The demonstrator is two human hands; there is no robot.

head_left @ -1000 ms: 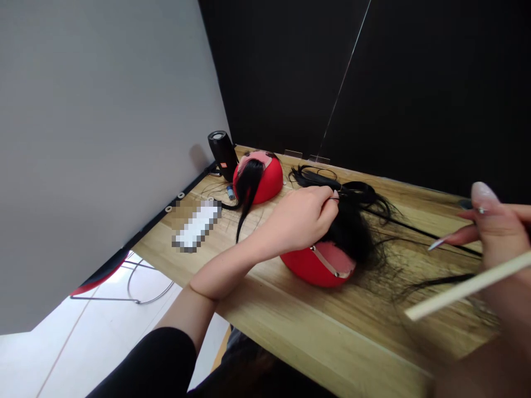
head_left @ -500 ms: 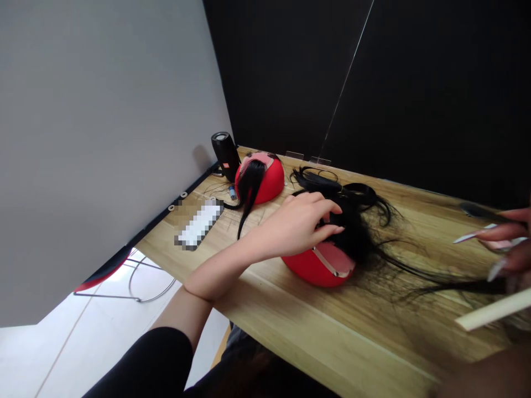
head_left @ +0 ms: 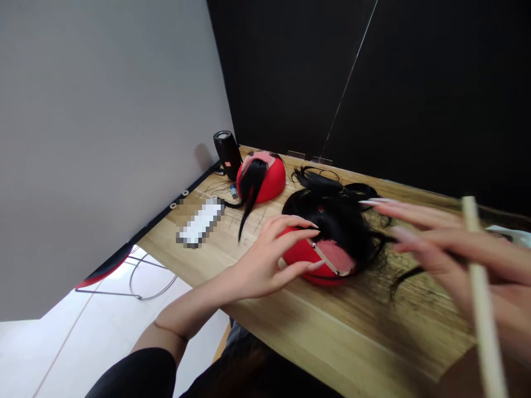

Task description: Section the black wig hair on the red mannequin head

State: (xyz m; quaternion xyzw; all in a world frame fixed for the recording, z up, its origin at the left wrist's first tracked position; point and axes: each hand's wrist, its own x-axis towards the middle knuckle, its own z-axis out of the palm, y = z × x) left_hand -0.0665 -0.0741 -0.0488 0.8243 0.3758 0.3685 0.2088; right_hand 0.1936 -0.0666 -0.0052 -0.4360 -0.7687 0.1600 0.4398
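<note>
A red dome-shaped wig block (head_left: 292, 243) lies on the table, with a patch of pink mesh (head_left: 338, 255) and a pale pinned strip on its near side. Long black hair (head_left: 332, 213) covers its far side and trails right. My left hand (head_left: 276, 257) rests at the block's left side, fingers and thumb spread, tips by the strip and the hair's edge. Above the table on the right, my right hand (head_left: 460, 257), slightly blurred, holds a pale wooden stick (head_left: 481, 309) among its fingers. Its fingertips are near the hair's right side; whether they pinch any strands cannot be told.
Behind to the left stand a second red wig block (head_left: 274, 179) with hair and a black cylindrical speaker (head_left: 227, 155). A pixelated flat object (head_left: 201, 224) lies near the table's left edge. A tied black hair bundle (head_left: 317, 178) lies behind; a dark panel (head_left: 373, 99) borders the back.
My left hand has shifted down and left from the hair to the block's near side. My right hand has come leftward to the hair, and the stick now points upward.
</note>
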